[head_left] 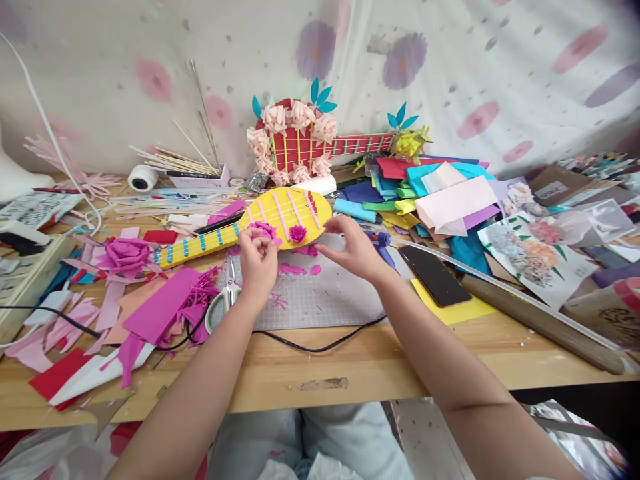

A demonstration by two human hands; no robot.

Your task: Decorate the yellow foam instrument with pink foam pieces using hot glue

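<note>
A yellow foam toy guitar (280, 217) with pink strings and blue frets lies across the table, its neck pointing left. My left hand (257, 257) pinches a small magenta foam flower (263, 230) against the guitar's body. A second magenta flower (298, 233) sits on the body just to the right. My right hand (353, 247) rests its fingertips on the right edge of the guitar body, steadying it. Both hands are over a grey cutting mat (320, 293) strewn with magenta scraps.
Scissors (223, 300) lie left of the mat, with pink foam scraps (160, 310) and a large magenta rose (125, 253) further left. A black phone (434, 275) and stacked coloured foam sheets (425, 190) lie right. A red flower-trimmed guitar (300, 143) stands behind. A black cable (320, 347) crosses the front.
</note>
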